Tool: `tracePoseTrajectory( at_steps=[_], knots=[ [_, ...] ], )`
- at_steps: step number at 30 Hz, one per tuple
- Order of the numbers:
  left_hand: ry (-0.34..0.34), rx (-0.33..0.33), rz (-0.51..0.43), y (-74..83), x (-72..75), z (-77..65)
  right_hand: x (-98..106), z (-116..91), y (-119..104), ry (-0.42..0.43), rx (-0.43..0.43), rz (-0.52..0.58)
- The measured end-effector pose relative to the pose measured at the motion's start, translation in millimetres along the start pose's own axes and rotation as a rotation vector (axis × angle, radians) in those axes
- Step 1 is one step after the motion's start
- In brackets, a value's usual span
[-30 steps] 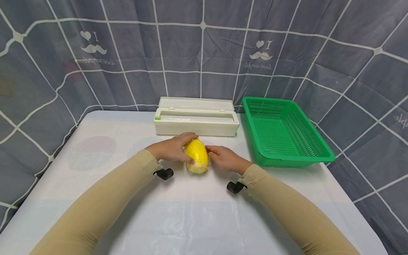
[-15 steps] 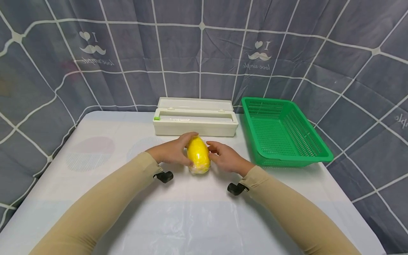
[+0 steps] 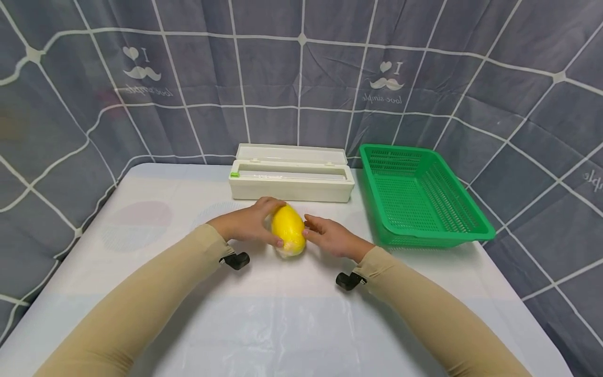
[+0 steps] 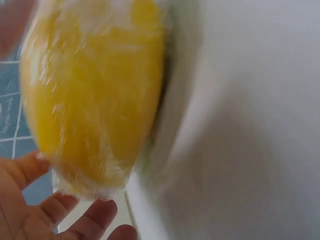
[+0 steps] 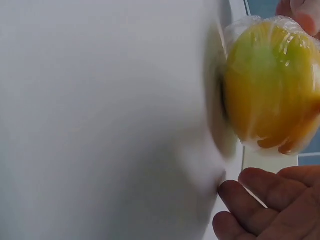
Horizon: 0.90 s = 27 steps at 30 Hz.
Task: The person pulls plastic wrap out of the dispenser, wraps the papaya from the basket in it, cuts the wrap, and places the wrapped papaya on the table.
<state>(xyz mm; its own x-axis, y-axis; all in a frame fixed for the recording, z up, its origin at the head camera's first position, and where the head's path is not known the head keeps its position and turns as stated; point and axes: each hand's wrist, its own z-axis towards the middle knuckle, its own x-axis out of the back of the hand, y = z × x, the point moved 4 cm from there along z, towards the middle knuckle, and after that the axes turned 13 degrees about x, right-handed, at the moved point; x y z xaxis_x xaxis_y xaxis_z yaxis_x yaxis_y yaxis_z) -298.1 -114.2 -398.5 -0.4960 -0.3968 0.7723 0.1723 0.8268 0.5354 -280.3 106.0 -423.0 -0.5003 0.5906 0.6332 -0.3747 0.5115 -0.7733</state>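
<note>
A yellow oval fruit (image 3: 288, 228), wrapped in clear cling film, is low over the table between the two hands. My left hand (image 3: 252, 222) holds it from the left, fingers over its far end and thumb near its close end. On the other side, my right hand (image 3: 332, 237) is beside the fruit with its fingers loosely bent. In the right wrist view, the fingertips (image 5: 250, 197) are apart from the wrapped fruit (image 5: 272, 85). Wrinkled film gathers at the fruit's end (image 4: 95, 185) in the left wrist view. Whether the fruit touches the table is unclear.
Behind the hands, a white cling film dispenser box (image 3: 292, 187) stands with its lid (image 3: 292, 153) raised. A green plastic basket (image 3: 435, 235) is at the right back. The table (image 3: 282, 324) has a pale cloth, with a grey curtain (image 3: 268, 68) behind it.
The fruit, with my left hand on it, has shifted slightly left over the last half second, and its tilt has changed. My right hand stays close by. Box and basket are unmoved.
</note>
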Motion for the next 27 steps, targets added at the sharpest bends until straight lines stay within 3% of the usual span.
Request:
tracePoseTrajectory(
  at_steps=[4, 9, 19, 27],
  knots=[
    [0.019, 0.01, -0.017, 0.0, -3.4, 0.2, -4.4, 0.6, -0.7, -0.015, 0.008, 0.035],
    [0.02, 0.02, -0.06, 1.4, -8.3, 0.8, -2.6, -0.5, -4.7, 0.035, 0.029, -0.019],
    [-0.032, -0.026, -0.013, 5.7, -15.8, 1.1, 3.8, -4.2, -11.9, 0.094, 0.058, -0.05],
    [-0.018, 0.025, -0.065, -3.3, -12.5, -0.6, 1.0, -3.5, -6.8, 0.06, 0.017, -0.06]
  ],
)
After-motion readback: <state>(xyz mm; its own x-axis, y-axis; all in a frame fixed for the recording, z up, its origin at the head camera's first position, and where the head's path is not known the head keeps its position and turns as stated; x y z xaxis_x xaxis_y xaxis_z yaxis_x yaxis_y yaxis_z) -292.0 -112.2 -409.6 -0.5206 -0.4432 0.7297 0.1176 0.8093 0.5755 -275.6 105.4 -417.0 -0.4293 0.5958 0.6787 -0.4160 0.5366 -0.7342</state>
